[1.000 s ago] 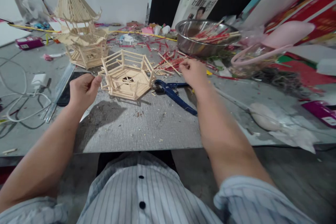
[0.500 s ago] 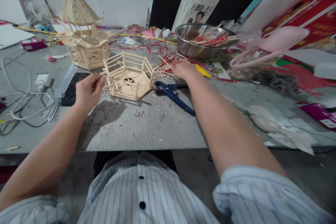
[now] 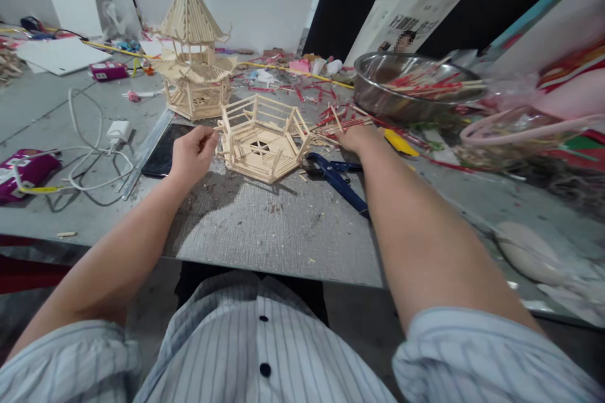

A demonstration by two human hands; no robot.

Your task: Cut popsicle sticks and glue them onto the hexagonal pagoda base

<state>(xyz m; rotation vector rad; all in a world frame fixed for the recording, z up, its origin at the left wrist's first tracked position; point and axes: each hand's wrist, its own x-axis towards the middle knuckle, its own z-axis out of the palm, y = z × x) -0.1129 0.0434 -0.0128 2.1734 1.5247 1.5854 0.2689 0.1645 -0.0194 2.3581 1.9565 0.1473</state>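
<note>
Your left hand is at the left side of the hexagonal stick frame, fingers curled and thumb drawn in; whether they grip it cannot be told. Your right hand reaches among loose sticks, fingertips hidden, their state unclear. Beyond, a steel bowl holds red and pale sticks. Between your forearms, crumb-dotted tabletop runs to the near edge.
</note>
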